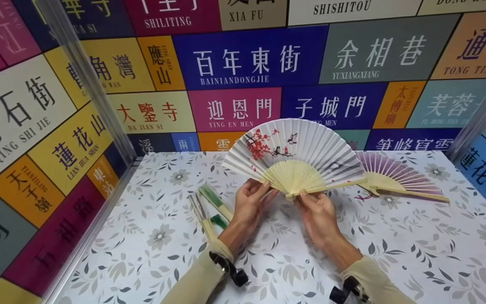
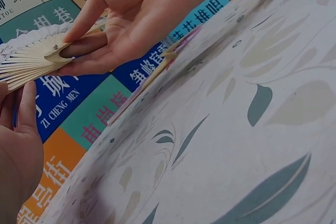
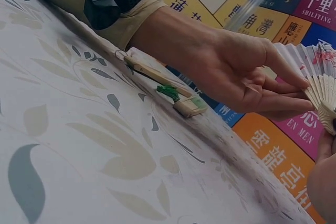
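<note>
A spread white folding fan (image 1: 306, 145) with red blossoms, small birds and pale wooden ribs is held up above the table in the head view. My left hand (image 1: 251, 204) pinches its left edge, low on the ribs. Near the pivot, my right hand (image 1: 321, 215) grips the fan's lower right side between thumb and fingers. The left wrist view shows the ribs (image 2: 31, 61) between both hands. From the right wrist, the left hand (image 3: 231, 72) is seen with thumb and fingertips on the rib edge. Parts of the fingers behind the fan are hidden.
On the table (image 1: 154, 270), a purple folding fan (image 1: 399, 179) lies spread at the right, partly behind the white one. Two folded fans, one green (image 1: 215, 200) and one greyish (image 1: 201, 213), lie left, with a green tassel (image 1: 220, 221). Sign-covered walls (image 1: 247, 55) enclose the back and sides.
</note>
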The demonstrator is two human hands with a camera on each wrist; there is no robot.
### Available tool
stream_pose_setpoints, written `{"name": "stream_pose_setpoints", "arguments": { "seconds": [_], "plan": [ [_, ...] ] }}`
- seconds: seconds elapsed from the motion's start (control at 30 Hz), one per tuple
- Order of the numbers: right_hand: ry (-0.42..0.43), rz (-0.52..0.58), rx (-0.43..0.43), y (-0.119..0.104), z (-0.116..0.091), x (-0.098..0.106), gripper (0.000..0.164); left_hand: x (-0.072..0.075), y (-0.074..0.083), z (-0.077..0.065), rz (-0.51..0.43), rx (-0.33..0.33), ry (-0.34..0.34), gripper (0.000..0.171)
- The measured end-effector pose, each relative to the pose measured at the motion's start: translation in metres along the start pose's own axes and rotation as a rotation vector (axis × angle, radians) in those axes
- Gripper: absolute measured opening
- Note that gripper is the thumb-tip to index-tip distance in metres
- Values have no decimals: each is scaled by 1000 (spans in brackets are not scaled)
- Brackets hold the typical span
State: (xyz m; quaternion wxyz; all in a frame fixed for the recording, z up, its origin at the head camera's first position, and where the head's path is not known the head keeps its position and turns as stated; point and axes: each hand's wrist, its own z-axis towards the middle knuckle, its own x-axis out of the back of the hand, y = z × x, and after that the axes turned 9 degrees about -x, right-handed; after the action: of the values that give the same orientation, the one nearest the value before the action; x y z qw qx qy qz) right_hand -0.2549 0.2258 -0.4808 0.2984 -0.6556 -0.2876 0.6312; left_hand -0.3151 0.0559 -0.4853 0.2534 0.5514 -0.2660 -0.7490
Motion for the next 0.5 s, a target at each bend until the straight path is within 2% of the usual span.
{"name": "stream_pose_setpoints", "arguments": {
  "seconds": [0.5],
  "plan": [
    [-46, 13, 11, 1, 1, 0, 33, -3, 0, -1, -2, -41, 44, 36]
  ]
}}
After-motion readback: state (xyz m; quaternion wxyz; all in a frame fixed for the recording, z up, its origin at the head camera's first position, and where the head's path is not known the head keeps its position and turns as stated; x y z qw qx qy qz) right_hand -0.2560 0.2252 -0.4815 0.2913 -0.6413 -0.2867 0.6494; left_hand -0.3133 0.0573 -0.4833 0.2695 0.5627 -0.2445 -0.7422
